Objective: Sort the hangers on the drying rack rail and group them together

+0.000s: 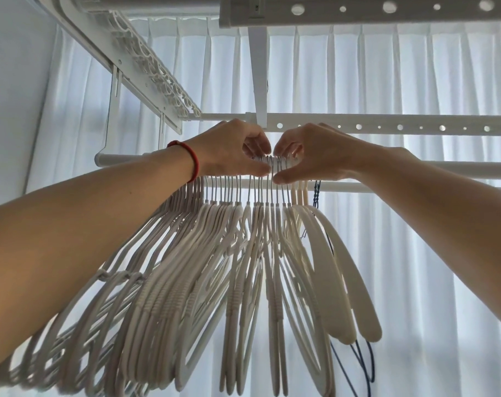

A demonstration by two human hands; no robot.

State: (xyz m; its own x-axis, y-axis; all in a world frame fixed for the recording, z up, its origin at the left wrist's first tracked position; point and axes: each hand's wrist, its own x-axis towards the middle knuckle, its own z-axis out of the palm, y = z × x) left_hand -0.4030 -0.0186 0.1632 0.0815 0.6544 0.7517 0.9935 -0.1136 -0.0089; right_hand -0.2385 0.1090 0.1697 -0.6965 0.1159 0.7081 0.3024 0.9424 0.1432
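Observation:
Several white plastic hangers (243,267) with metal hooks hang packed together on a white drying rack rail (458,167). Both hands are raised to the rail, almost touching each other. My left hand (232,147), with a red band at the wrist, has its fingers and thumb closed around the hooks on the left part of the bunch. To its right, my right hand (309,153) pinches the hooks on the right part. Two broad cream hangers (338,282) hang at the right end of the group, with a dark blue wire hanger (364,365) behind them.
A second perforated white rail (415,128) runs behind the hands, and a wider rack bar (358,10) passes overhead. A clip-lined rack arm (146,61) slants from upper left. White curtains (415,67) cover the window behind; a plain wall is at left.

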